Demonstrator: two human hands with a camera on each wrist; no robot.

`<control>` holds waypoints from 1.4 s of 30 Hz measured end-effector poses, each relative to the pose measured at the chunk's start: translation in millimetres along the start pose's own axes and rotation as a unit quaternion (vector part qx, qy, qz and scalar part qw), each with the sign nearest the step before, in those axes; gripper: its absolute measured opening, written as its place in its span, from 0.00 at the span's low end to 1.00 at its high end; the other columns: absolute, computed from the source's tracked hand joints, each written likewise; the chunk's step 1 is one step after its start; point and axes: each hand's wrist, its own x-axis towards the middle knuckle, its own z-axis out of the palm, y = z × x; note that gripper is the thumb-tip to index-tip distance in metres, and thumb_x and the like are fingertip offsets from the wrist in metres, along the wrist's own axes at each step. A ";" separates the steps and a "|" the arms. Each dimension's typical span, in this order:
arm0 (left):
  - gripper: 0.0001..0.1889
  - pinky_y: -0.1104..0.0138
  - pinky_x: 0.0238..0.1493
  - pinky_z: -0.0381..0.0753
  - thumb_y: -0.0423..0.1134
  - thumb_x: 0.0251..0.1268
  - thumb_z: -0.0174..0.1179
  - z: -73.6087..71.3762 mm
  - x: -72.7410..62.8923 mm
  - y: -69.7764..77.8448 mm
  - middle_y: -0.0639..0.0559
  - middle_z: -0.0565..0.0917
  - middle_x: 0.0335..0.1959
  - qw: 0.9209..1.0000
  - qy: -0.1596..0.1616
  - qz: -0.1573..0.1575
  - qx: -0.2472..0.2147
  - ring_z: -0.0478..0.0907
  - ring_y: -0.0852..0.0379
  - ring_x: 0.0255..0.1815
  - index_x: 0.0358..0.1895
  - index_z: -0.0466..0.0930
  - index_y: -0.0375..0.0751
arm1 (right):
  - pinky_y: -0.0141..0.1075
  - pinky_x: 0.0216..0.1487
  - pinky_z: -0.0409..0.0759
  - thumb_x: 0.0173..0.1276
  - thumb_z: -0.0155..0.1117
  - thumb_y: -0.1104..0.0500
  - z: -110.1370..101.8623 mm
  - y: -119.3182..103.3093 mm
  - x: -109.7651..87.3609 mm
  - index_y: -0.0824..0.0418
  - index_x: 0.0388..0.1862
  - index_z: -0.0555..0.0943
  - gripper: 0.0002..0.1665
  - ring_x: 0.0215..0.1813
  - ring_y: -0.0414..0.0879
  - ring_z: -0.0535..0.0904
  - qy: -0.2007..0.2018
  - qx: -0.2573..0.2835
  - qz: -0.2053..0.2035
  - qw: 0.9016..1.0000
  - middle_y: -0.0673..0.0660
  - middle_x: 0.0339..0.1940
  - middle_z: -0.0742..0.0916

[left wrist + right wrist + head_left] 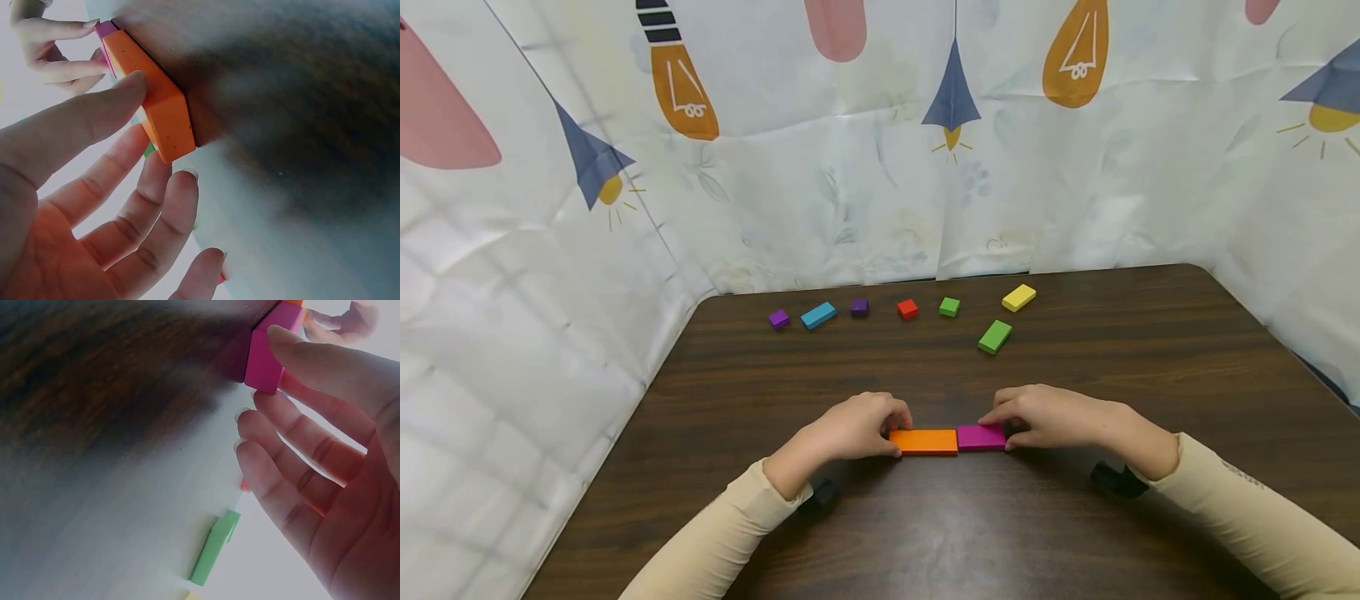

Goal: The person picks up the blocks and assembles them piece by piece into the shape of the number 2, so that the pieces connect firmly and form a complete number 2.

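Note:
An orange block (pixel 923 442) and a shorter magenta block (pixel 981 437) lie end to end on the table in the head view. My left hand (pixel 861 427) pinches the orange block's left end, its thumb on the near long side and the index finger on the far side. At the opposite end, my right hand (pixel 1051 418) holds the magenta block between thumb and fingers. In the left wrist view the thumb presses the orange block (pixel 150 94) near its end. The right wrist view has the thumb against the magenta block (pixel 265 362), with the other fingers spread below.
Along the far side lie a purple block (pixel 778 319), a blue block (pixel 817 315), a dark purple block (pixel 859 307), a red block (pixel 907 309), a small green block (pixel 950 307) and a yellow block (pixel 1018 297). Nearer sits a longer green block (pixel 995 337). A printed curtain (pixel 850 200) hangs behind.

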 end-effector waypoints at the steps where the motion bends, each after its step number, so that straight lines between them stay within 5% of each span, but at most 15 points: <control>1: 0.13 0.63 0.40 0.77 0.38 0.57 0.78 0.0 0.0 0.1 0.57 0.78 0.36 1.000 0.000 0.000 0.000 0.74 0.58 0.37 0.44 0.84 0.48 | 0.30 0.37 0.75 0.66 0.76 0.61 0.3 -0.2 0.2 0.58 0.60 0.86 0.23 0.36 0.36 0.72 0.000 0.000 0.000 1.000 0.44 0.41 0.79; 42: 0.14 0.64 0.39 0.77 0.37 0.56 0.78 -0.6 1.6 3.2 0.56 0.78 0.33 1.000 0.001 0.006 -0.011 0.74 0.57 0.35 0.41 0.83 0.46 | 0.29 0.36 0.75 0.66 0.76 0.59 3.7 2.5 -0.9 0.58 0.59 0.86 0.22 0.36 0.35 0.72 0.005 0.020 -0.025 0.999 0.43 0.40 0.79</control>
